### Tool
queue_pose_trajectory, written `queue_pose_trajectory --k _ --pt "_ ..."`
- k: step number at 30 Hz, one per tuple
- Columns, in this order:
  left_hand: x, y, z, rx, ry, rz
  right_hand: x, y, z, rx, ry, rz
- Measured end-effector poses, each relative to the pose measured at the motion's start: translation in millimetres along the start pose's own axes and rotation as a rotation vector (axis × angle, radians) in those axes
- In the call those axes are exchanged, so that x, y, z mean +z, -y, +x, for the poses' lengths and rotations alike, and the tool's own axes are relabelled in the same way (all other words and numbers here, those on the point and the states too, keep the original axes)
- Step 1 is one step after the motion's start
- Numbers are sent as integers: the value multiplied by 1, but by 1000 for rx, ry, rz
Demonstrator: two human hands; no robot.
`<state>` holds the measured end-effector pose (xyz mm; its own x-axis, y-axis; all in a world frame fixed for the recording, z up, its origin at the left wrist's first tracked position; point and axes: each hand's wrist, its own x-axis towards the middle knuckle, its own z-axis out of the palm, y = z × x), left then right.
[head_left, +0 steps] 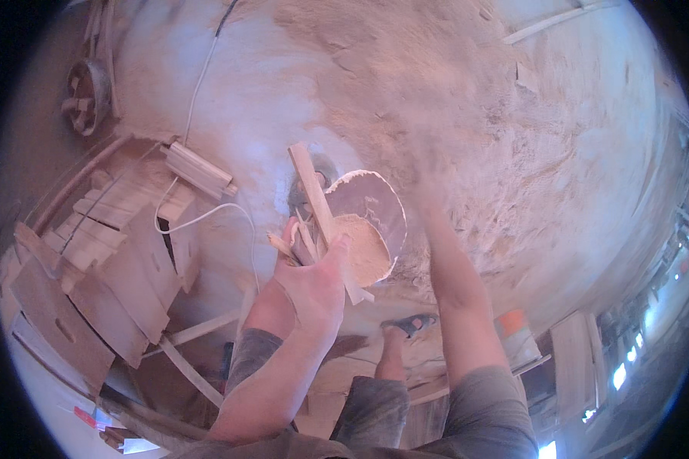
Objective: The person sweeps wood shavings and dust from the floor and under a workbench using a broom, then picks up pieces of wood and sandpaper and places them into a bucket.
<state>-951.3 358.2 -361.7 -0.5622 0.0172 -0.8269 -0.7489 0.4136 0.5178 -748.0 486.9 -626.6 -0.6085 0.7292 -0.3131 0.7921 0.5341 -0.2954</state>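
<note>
My left hand (318, 283) is closed around several thin wooden strips (312, 191), the longest slanting up past my fingers. Just beyond it, a round container (400, 222) with a ragged pale rim holds tan sawdust (364, 249). Whether that hand also touches the container cannot be made out. My right arm stretches forward over the dusty floor, and my right hand (425, 149) is smeared by motion and dust, its fingers unreadable. A shod foot (323, 170) shows behind the strips, and a sandalled foot (412, 324) rests nearer to me.
Stacked boards (122, 268) fill the left side, with a white box-shaped device (199, 168) and its pale cable (207, 222) beside them. A round basin (88, 98) stands at the far left. An orange-topped container (513, 325) and upright boards (574, 359) are at the right.
</note>
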Motion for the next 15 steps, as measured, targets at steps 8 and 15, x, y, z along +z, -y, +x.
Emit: queue_pose_trajectory --k 8,15 --pt "-14 -19 5 -92 -78 -117 -28 -37 -13 350 -26 111" --pt "-29 -19 30 -19 -193 -237 24 79 7 152 227 -320"
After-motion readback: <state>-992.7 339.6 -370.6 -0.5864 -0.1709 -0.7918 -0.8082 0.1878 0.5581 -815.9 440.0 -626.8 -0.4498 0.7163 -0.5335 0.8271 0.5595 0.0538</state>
